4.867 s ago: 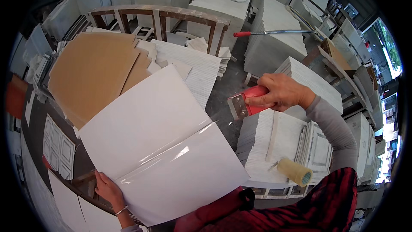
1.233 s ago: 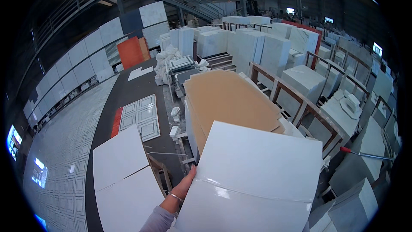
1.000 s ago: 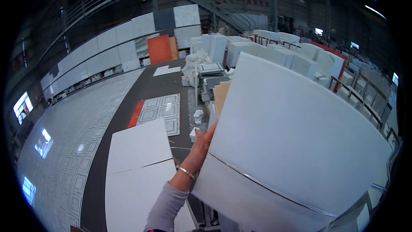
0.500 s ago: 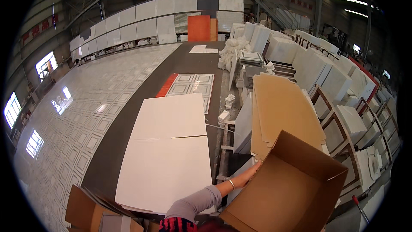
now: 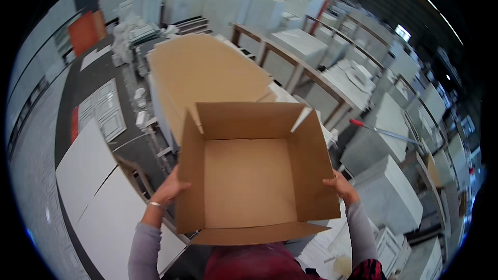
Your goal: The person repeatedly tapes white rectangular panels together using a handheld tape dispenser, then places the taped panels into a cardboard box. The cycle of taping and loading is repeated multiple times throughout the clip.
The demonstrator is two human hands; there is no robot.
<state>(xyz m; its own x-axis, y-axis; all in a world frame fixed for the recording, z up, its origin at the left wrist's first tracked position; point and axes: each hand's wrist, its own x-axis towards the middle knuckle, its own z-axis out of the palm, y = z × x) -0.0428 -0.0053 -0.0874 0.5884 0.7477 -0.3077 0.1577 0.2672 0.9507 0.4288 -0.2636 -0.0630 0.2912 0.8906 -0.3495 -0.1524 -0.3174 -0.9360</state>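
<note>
An open cardboard box point(image 5: 249, 181) is held in front of my body, its inside facing up with nothing in it. My left hand point(image 5: 170, 186) grips its left wall, thumb on the near side and the other fingers hidden behind the board. On the opposite wall my right hand point(image 5: 340, 185) holds on in the same way. The front flap point(image 5: 254, 234) is folded outward toward me, and the corners of the far wall stand apart from the side walls. Beyond the box lies a stack of flat brown cardboard sheets point(image 5: 207, 67).
White boards point(image 5: 119, 212) lie at the left, with a patterned panel point(image 5: 104, 109) past them. To the right are stone slabs point(image 5: 389, 192), wooden racks point(image 5: 295, 67) and a red-handled metal rod point(image 5: 384, 130). White stone blocks point(image 5: 223, 8) stand at the back.
My view has turned to the right. The box has come level and central before me, and my right hand now shows on its right wall, with my left hand on the left.
</note>
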